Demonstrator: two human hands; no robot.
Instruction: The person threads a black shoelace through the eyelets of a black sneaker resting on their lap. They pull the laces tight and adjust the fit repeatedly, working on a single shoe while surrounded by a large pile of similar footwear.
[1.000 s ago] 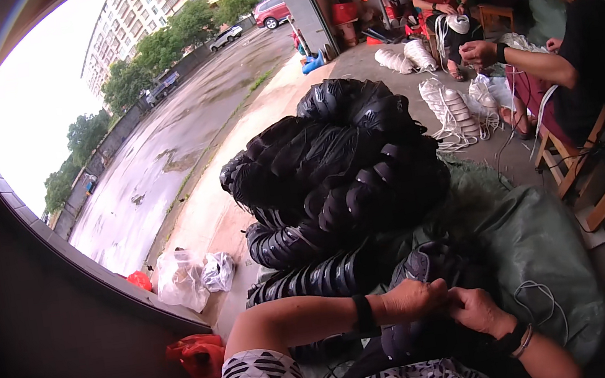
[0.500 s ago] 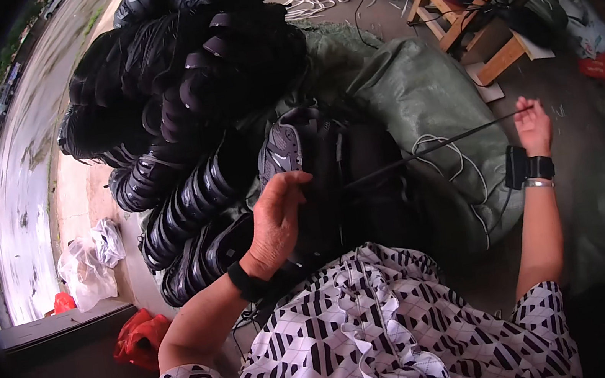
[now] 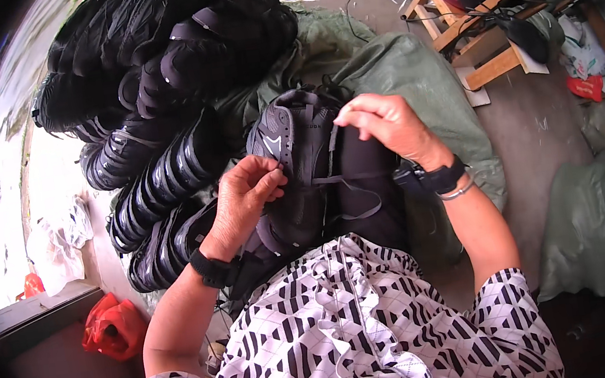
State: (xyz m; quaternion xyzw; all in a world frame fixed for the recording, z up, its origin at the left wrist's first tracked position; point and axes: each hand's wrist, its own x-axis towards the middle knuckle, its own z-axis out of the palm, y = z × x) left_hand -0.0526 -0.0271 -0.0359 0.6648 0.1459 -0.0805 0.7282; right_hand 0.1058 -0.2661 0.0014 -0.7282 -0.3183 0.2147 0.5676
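Note:
A black sneaker (image 3: 286, 125) with a pale side mark lies on my lap, its row of eyelets facing up. My left hand (image 3: 245, 193) is closed in a pinch at the eyelet edge; what its fingertips hold is too small to make out. Over the shoe's right side, my right hand (image 3: 390, 126) has thumb and forefinger pinched together, and whatever is between them cannot be made out. A dark shoelace (image 3: 358, 198) trails in a loose loop across the dark cloth on my lap, below the right hand.
Several rows of black shoes (image 3: 150, 148) are stacked at the left. Green sacking (image 3: 410, 73) lies beyond my lap, with another green sack (image 3: 594, 225) at right. Another person sits by a wooden stool (image 3: 484, 47). A red bag (image 3: 115, 327) is at left.
My right hand has come in from far right, where it held the lace stretched out, to beside the shoe. The lace has gone slack. My left hand has moved slightly left, its fingertips at the eyelets.

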